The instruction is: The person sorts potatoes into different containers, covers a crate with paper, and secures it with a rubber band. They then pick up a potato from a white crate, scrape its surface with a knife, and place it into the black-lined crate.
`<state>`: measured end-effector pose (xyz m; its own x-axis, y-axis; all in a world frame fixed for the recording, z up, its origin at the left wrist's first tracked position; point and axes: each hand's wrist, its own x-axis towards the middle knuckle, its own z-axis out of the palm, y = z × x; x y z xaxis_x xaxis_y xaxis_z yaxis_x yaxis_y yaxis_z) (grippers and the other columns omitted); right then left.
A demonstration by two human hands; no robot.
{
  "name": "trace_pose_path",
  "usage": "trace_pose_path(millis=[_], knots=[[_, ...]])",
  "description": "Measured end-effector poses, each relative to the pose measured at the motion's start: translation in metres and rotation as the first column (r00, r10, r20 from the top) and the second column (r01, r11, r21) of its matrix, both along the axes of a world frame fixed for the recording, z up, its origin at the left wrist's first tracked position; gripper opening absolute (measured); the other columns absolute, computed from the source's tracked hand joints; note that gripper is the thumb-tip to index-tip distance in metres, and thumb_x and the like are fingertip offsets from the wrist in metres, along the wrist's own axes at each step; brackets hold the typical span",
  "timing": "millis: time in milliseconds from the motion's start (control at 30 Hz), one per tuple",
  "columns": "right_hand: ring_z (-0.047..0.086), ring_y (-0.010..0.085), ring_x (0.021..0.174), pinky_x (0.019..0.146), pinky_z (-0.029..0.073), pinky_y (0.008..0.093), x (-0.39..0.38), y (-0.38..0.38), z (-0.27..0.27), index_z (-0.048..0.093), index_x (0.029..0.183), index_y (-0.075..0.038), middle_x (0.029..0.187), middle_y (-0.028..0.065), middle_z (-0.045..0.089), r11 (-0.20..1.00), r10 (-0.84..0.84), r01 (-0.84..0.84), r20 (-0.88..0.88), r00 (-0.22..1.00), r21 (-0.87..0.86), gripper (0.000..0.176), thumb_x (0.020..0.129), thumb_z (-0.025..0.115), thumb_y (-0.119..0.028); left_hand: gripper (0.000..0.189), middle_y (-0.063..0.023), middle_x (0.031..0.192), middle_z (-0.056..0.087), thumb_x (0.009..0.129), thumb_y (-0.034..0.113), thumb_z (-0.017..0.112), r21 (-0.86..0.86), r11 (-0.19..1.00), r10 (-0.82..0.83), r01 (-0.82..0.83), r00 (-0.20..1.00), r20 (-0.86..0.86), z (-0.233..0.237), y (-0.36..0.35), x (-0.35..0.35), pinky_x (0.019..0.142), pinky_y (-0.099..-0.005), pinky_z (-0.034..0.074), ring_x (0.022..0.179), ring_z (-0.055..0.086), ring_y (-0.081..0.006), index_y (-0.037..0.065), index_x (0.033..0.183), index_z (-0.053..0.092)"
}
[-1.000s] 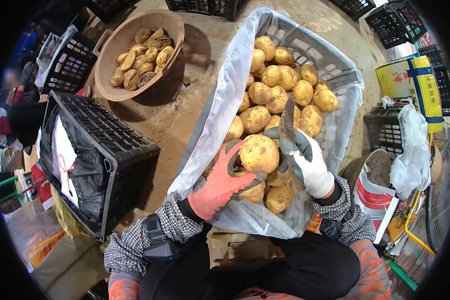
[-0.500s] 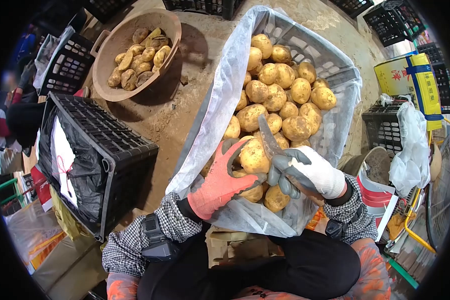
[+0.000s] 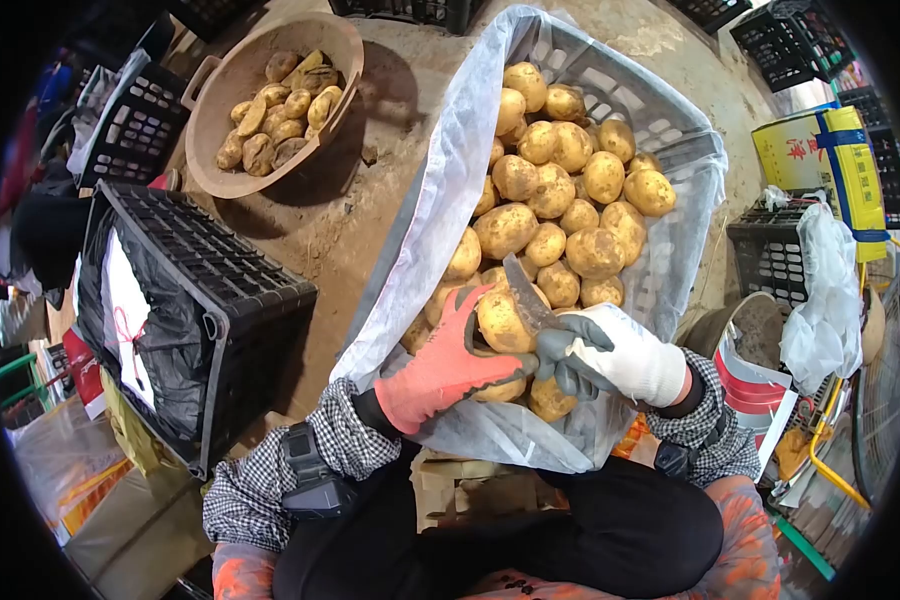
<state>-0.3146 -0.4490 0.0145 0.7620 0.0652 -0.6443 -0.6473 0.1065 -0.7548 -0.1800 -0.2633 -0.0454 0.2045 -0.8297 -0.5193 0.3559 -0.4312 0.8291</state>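
Holding a potato [image 3: 502, 320] steady at the crate's near end, towards six or seven o'clock, the gloved left hand [image 3: 442, 368] grips it from its eight o'clock side, fingers and thumb spread around it. The gloved right hand [image 3: 625, 352], between three and four o'clock of the potato, is closed around a knife [image 3: 526, 294], blade pointing to eleven. The blade lies across the potato's two o'clock edge; whether it has broken the skin cannot be told. Knife work on this one potato looks to be the stage in hand. Any further stroke would call for a firm left hold, a shallow blade angle and the left thumb clear of the edge. More potatoes [image 3: 597, 252] fill much of the lined crate [image 3: 665, 115].
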Motion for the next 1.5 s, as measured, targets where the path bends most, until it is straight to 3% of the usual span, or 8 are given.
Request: trace_pose_path(millis=[333,500,600,667,800,900,1167,1500], knots=[[0.061,0.0354,0.077,0.068,0.049,0.0433,-0.01,0.011,-0.009,0.061,0.104,0.0,0.081,0.0167,0.062,0.548,0.603,-0.236,0.183,0.777,-0.803,0.03,0.087,0.059,-0.025,0.097,-0.0312,0.149,0.011,0.071,0.032,0.077,0.128,0.984,-0.127,0.121,0.991,0.044,-0.005,-0.003,-0.002,0.111,-0.0407,0.03,0.134,0.03,-0.042,0.004,0.147,0.023],[0.064,0.0265,0.067,0.059,0.05,0.0364,-0.006,0.013,-0.015,0.061,0.106,0.001,0.079,0.0148,0.065,0.849,0.272,-0.184,0.112,0.956,-0.495,0.029,0.083,0.057,-0.017,0.093,-0.0329,0.149,0.014,0.07,0.03,0.075,0.163,0.983,-0.115,0.081,0.971,0.21,-0.012,-0.001,-0.004,0.111,-0.041,0.029,0.139,0.021,-0.0445,0.006,0.146,0.026],[0.065,0.0215,0.064,0.057,0.05,0.0326,-0.009,0.011,-0.015,0.061,0.106,0.001,0.076,0.0142,0.066,0.486,0.603,-0.078,0.27,0.75,-0.87,0.029,0.085,0.053,-0.017,0.092,-0.0333,0.148,0.015,0.071,0.032,0.076,0.132,0.985,-0.124,0.107,0.984,0.128,-0.011,-0.002,-0.005,0.111,-0.0405,0.029,0.139,0.023,-0.0435,0.007,0.145,0.027],[0.062,0.0311,0.072,0.065,0.05,0.038,0.002,0.006,-0.002,0.061,0.104,-0.002,0.079,0.0126,0.064,0.918,0.255,-0.229,0.041,0.966,-0.323,0.026,0.087,0.059,-0.021,0.092,-0.0332,0.147,0.016,0.072,0.031,0.076,0.159,0.983,-0.109,0.089,0.987,0.116,-0.006,-0.005,-0.003,0.111,-0.0403,0.03,0.138,0.025,-0.0418,0.007,0.145,0.027],[0.06,0.0205,0.055,0.054,0.048,0.0315,0.005,0.003,0.002,0.063,0.102,0.0,0.07,0.0098,0.065,0.968,0.202,-0.2,-0.002,0.979,-0.153,0.025,0.088,0.055,-0.019,0.088,-0.027,0.145,0.025,0.074,0.024,0.075,0.139,0.99,-0.02,0.025,0.999,-0.043,0.003,-0.001,-0.005,0.107,-0.0358,0.034,0.129,0.038,-0.0318,0.007,0.145,0.026],[0.056,0.0076,0.061,0.054,0.047,0.0209,-0.024,-0.004,0.003,0.057,0.109,0.005,0.087,0.0093,0.065,0.871,-0.485,0.469,0.093,0.87,0.147,0.038,0.087,0.061,-0.026,0.088,-0.0122,0.135,0.044,0.076,0.012,0.074,-0.098,0.991,0.057,-0.086,0.962,-0.267,-0.004,0.002,-0.005,0.105,-0.0308,0.035,0.125,0.042,-0.0178,0.003,0.147,0.021],[0.055,0.0138,0.064,0.059,0.045,0.0276,-0.081,-0.035,-0.078,0.054,0.111,0.003,0.075,0.0039,0.056,0.566,-0.156,0.585,0.621,0.768,-0.581,0.026,0.088,0.053,-0.008,0.079,-0.0072,0.145,0.039,0.089,0.029,0.066,-0.218,0.976,-0.088,-0.031,0.851,-0.517,-0.004,0.02,0.006,0.11,-0.0313,0.03,0.133,0.036,-0.0149,0.003,0.148,0.021],[0.065,0.0213,0.078,0.072,0.051,0.0332,-0.056,-0.02,-0.045,0.06,0.103,0.001,0.083,0.013,0.065,0.456,-0.104,0.558,0.581,0.807,-0.693,0.024,0.08,0.063,-0.006,0.089,-0.0218,0.131,0.051,0.08,0.071,0.054,-0.497,0.633,0.128,-0.594,0.713,-0.689,0.057,0.043,0.069,0.093,-0.0468,0.051,0.111,0.058,-0.0392,0.005,0.138,0.039]])
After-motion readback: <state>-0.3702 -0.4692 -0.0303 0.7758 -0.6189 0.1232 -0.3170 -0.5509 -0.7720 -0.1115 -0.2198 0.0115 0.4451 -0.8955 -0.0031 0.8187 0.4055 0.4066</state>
